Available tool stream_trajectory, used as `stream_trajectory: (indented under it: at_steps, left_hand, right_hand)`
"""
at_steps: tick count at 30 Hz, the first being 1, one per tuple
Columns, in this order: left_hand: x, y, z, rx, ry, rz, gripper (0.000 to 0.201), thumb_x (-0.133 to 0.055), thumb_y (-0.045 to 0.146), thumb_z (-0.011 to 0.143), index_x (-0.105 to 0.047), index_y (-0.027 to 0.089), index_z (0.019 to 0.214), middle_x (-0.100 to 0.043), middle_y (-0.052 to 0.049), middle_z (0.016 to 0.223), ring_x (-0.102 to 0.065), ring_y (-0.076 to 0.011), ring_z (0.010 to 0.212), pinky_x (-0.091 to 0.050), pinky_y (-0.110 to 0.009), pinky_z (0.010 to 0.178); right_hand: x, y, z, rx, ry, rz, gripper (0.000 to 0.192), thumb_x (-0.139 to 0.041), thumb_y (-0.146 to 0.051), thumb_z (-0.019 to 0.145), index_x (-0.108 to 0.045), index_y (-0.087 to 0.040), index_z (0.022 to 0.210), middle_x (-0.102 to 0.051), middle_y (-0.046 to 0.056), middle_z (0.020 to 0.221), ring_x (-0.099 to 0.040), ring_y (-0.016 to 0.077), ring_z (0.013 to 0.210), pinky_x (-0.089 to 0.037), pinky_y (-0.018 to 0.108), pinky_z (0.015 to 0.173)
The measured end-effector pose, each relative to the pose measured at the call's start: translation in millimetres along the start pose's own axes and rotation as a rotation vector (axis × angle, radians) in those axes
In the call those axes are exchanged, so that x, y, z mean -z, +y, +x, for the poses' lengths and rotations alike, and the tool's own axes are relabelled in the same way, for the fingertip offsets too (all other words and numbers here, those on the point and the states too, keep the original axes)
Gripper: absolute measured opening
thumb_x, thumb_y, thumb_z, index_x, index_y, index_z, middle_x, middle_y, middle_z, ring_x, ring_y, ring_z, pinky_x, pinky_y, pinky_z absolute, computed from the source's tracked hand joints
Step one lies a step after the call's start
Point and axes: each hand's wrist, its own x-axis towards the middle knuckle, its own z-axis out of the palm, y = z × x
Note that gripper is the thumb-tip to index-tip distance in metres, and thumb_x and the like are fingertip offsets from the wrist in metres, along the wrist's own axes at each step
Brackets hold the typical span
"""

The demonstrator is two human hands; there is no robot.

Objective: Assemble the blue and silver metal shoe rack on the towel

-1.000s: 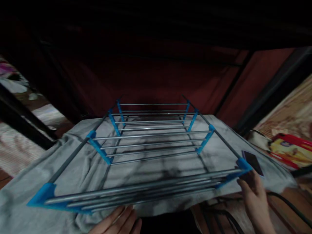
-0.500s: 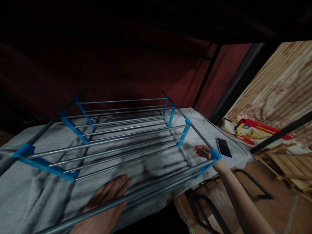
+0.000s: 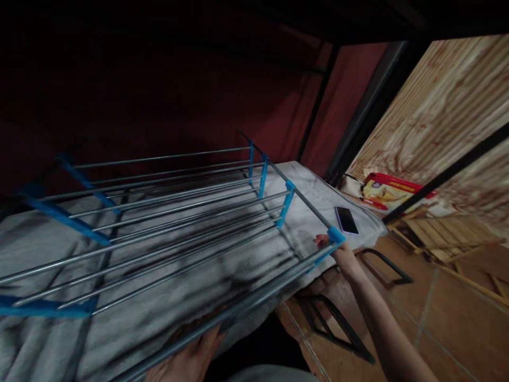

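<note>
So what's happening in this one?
A person is handling a metal rack with blue brackets, which lies on its side across a grey cloth. The right hand grips the rack at its near right corner bracket; the left hand is at the nearest bars, low in the frame, though how it grips is blurred. A phone lies on the cloth just beyond the right hand. A red and yellow box sits further right.

Scene dim; upper half nearly black. Rack rails (image 3: 167,212) cast hard shadows on grey cloth (image 3: 167,297). Edges blurred and bowed.
</note>
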Motion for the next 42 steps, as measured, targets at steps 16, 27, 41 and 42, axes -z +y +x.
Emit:
stream_trajectory:
  at_steps: [16, 27, 41, 42]
  left_hand:
    - [24.6, 31.4, 39.9, 0.063, -0.286, -0.288, 0.055, -0.029, 0.018, 0.098, -0.046, 0.029, 0.149, -0.064, -0.002, 0.138, -0.066, -0.0217, 0.12, -0.057, -0.036, 0.097]
    - [36.2, 29.4, 36.7, 0.089, -0.308, -0.273, 0.06, -0.03, 0.013, 0.096, -0.042, 0.032, 0.151, -0.066, -0.004, 0.135, -0.068, -0.021, 0.117, -0.056, -0.033, 0.094]
    - [40.3, 32.4, 36.1, 0.13, -0.38, -0.24, 0.062, -0.026, 0.007, 0.096, -0.043, 0.032, 0.151, -0.065, -0.002, 0.136, -0.069, -0.0228, 0.113, -0.058, -0.036, 0.092]
    - [42.1, 33.5, 36.5, 0.137, -0.393, -0.236, 0.063, -0.026, 0.006, 0.095, -0.043, 0.032, 0.15, -0.066, -0.002, 0.136, -0.07, -0.0222, 0.111, -0.059, -0.035, 0.091]
  right_hand:
    - [-27.9, 7.4, -69.0, 0.36, 0.009, -0.329, 0.037, -0.052, -0.022, 0.083, -0.057, -0.02, 0.119, -0.067, 0.008, 0.118, -0.063, 0.0241, 0.11, -0.048, 0.041, 0.1]
    - [-26.8, 15.0, -64.8, 0.387, 0.042, -0.485, 0.019, -0.05, -0.036, 0.093, -0.056, -0.02, 0.101, -0.067, 0.007, 0.098, -0.062, 0.0236, 0.092, -0.05, 0.038, 0.087]
    - [-35.9, 1.7, -71.2, 0.307, 0.102, -0.573, 0.024, -0.045, -0.041, 0.094, -0.054, -0.021, 0.104, -0.068, 0.007, 0.092, -0.064, 0.0238, 0.085, -0.05, 0.037, 0.081]
    - [-37.0, 1.0, -72.9, 0.307, 0.109, -0.568, 0.027, -0.046, -0.043, 0.094, -0.054, -0.02, 0.107, -0.068, 0.007, 0.092, -0.065, 0.0237, 0.084, -0.051, 0.036, 0.08]
